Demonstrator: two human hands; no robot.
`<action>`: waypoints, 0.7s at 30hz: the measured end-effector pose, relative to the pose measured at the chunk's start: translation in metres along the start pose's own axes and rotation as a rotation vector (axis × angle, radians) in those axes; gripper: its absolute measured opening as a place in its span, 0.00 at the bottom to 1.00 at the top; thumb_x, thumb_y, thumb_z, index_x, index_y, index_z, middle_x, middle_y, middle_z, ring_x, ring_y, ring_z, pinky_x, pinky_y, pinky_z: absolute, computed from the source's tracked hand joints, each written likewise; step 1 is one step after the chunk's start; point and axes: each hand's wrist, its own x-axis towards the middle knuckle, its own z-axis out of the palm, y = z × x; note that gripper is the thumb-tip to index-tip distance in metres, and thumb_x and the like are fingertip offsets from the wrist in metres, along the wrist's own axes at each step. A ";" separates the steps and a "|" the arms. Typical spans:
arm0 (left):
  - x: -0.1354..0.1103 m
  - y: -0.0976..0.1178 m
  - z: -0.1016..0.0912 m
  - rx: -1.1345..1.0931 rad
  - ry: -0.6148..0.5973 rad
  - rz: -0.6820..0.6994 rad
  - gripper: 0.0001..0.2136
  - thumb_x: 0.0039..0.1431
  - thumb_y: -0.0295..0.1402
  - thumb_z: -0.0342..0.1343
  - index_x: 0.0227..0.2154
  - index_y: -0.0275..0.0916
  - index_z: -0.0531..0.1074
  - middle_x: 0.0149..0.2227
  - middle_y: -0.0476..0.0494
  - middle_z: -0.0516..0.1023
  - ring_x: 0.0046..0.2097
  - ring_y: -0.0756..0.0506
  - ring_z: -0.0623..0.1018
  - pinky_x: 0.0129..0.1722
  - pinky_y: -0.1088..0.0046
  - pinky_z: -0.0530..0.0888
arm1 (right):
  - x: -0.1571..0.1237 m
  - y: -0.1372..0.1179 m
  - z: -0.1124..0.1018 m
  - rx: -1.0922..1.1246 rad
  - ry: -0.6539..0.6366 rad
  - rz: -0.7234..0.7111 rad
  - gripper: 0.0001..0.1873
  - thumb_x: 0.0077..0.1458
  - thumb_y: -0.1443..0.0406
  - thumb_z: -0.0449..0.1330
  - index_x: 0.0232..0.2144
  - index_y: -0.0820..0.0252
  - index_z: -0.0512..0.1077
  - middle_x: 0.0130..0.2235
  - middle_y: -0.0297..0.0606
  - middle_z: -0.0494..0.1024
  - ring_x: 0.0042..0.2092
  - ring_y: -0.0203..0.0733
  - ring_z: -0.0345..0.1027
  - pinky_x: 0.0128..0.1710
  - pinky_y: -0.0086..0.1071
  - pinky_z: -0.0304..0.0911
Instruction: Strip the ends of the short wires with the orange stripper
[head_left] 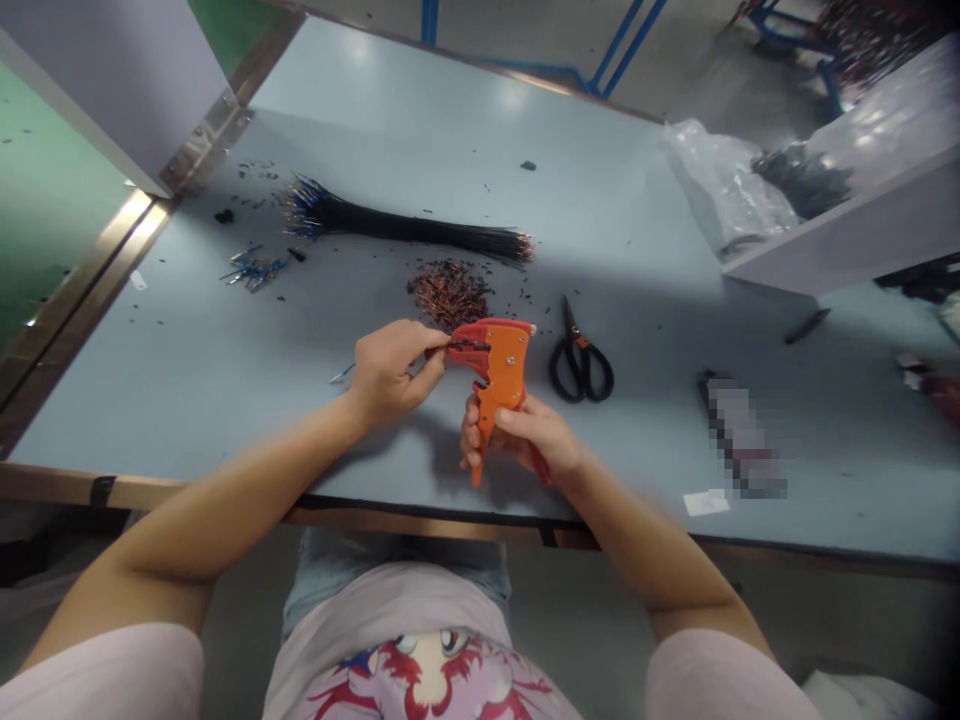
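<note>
My right hand point(536, 432) is wrapped round the handles of an orange and red wire stripper point(506, 365), held up over the table. At its jaws, my left hand point(394, 370) pinches a thin wire. A blue and silver wire end point(342, 376) shows on the far side of that hand, with the stretch between hidden by the palm. Just beyond the jaws lies a heap of copper and black wire scraps point(450, 293). Behind the heap is a long bundle of black wires point(412, 228), with blue-and-silver ends at the left and bare copper ends at the right.
Black-handled scissors point(581, 370) lie right of the stripper. Farther right are a blurred-out object point(742, 435), a white paper slip point(706, 502) and a clear plastic bag point(731, 190). A small pile of blue-tipped pieces point(255, 268) sits at left. Upright panels point(120, 80) flank the table.
</note>
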 end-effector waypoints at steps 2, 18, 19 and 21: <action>0.000 0.000 0.000 0.007 0.007 0.012 0.04 0.57 0.27 0.52 0.31 0.38 0.72 0.24 0.49 0.73 0.26 0.52 0.69 0.29 0.74 0.65 | 0.000 0.000 0.000 -0.004 0.004 -0.010 0.16 0.55 0.56 0.62 0.38 0.65 0.68 0.30 0.38 0.73 0.31 0.41 0.71 0.35 0.43 0.71; 0.004 0.008 -0.008 0.141 0.020 0.089 0.05 0.56 0.27 0.53 0.28 0.38 0.73 0.20 0.52 0.71 0.22 0.53 0.67 0.25 0.74 0.63 | -0.002 0.000 0.006 -0.060 0.038 -0.025 0.16 0.56 0.55 0.61 0.32 0.63 0.65 0.24 0.31 0.68 0.23 0.34 0.66 0.26 0.35 0.69; 0.004 0.009 -0.008 0.145 0.018 0.096 0.05 0.56 0.27 0.53 0.28 0.38 0.73 0.20 0.52 0.71 0.22 0.53 0.68 0.25 0.75 0.63 | -0.002 0.000 0.007 -0.067 0.035 -0.027 0.16 0.56 0.55 0.61 0.31 0.63 0.65 0.24 0.30 0.67 0.23 0.33 0.65 0.25 0.34 0.69; 0.004 0.010 -0.010 0.150 0.012 0.099 0.05 0.56 0.27 0.53 0.28 0.37 0.73 0.19 0.52 0.71 0.22 0.53 0.67 0.25 0.75 0.62 | -0.002 -0.001 0.008 -0.076 0.025 -0.033 0.17 0.56 0.55 0.61 0.30 0.62 0.64 0.23 0.29 0.66 0.22 0.32 0.63 0.24 0.33 0.68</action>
